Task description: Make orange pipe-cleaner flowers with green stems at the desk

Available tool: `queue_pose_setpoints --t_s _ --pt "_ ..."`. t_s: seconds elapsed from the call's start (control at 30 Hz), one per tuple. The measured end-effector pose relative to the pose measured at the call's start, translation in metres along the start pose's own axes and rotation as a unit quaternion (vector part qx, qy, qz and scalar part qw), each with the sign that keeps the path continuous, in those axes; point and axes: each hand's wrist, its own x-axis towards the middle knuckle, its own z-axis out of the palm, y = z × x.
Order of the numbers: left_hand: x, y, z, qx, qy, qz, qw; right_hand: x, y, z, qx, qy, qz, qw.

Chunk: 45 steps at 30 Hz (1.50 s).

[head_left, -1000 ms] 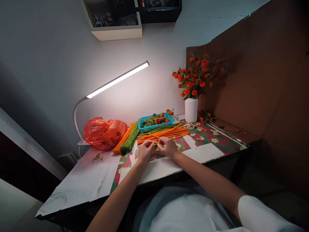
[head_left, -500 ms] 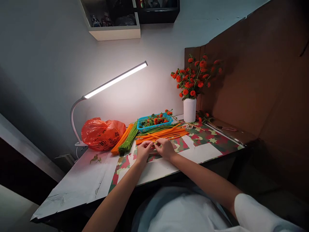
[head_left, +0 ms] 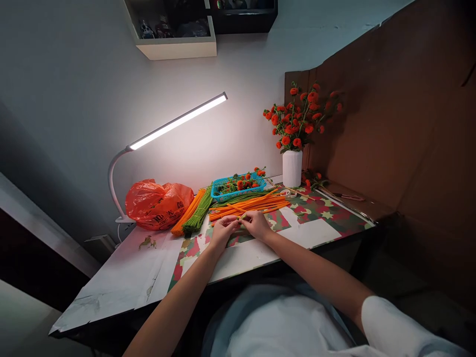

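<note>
My left hand (head_left: 224, 229) and my right hand (head_left: 256, 225) meet over the front of the table, fingertips pinched together. Between them shows a small green piece (head_left: 241, 218), perhaps bent pipe cleaner; it is too small to make out fully. Just beyond the fingers lies a spread of orange pipe cleaners (head_left: 264, 202). To the left, a bundle of green pipe cleaners (head_left: 199, 213) rests against a bundle of orange ones (head_left: 186, 214). Behind the loose stems, a blue basket (head_left: 223, 199) holds small orange flowers with green stems.
An orange plastic bag (head_left: 156, 198) sits at the left beside a lit desk lamp (head_left: 178, 121). At the back right stands a white ribbed vase (head_left: 292, 168) of orange flowers (head_left: 293, 119). Tape rolls (head_left: 289, 193) and pliers (head_left: 349, 197) lie right. Brown cardboard (head_left: 372, 124) walls that side.
Both hands stay pinched close together, with only slight shifts of the fingers; the right hand sits a little higher. The view has tilted very slightly.
</note>
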Motion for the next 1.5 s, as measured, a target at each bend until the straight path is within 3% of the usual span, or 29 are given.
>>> queue_pose_setpoints --t_s 0.23,0.33,0.47,0.63,0.77,0.9,1.03,1.23,1.33,1.43,1.5 --pt "0.001 -0.003 -0.001 0.033 -0.005 0.067 0.997 0.002 0.004 0.002 0.079 -0.017 0.049 0.996" --pt "0.000 -0.003 0.000 0.094 -0.005 0.071 0.993 0.001 0.002 0.002 0.018 -0.013 0.026 0.999" --pt "-0.002 -0.002 0.002 0.193 -0.004 0.147 0.970 0.000 0.002 0.000 -0.076 -0.018 -0.019 0.997" --pt "-0.003 -0.003 0.002 0.250 -0.019 0.188 0.950 -0.001 0.004 0.001 -0.093 -0.025 -0.024 0.995" --pt "-0.004 0.000 0.002 0.272 -0.018 0.180 0.945 0.001 0.001 0.000 -0.023 -0.017 0.001 1.000" --pt "-0.006 0.004 0.003 0.301 -0.007 0.162 0.940 0.006 0.000 -0.006 0.048 0.067 0.044 0.996" --pt "-0.006 0.006 0.002 0.286 0.037 0.165 0.943 0.008 0.003 -0.011 0.050 0.116 0.053 0.991" --pt "-0.005 0.006 -0.001 0.304 0.040 0.175 0.935 0.008 0.004 -0.014 0.000 0.110 0.051 0.993" --pt "-0.005 0.002 0.000 0.304 0.004 0.174 0.937 0.006 0.005 -0.016 -0.085 0.061 0.037 0.994" --pt "-0.005 0.000 0.000 0.309 -0.038 0.187 0.932 0.001 0.006 -0.016 -0.191 -0.046 -0.015 0.980" --pt "-0.003 0.001 -0.002 0.314 -0.034 0.190 0.929 -0.001 0.006 -0.015 -0.230 -0.099 -0.039 0.967"
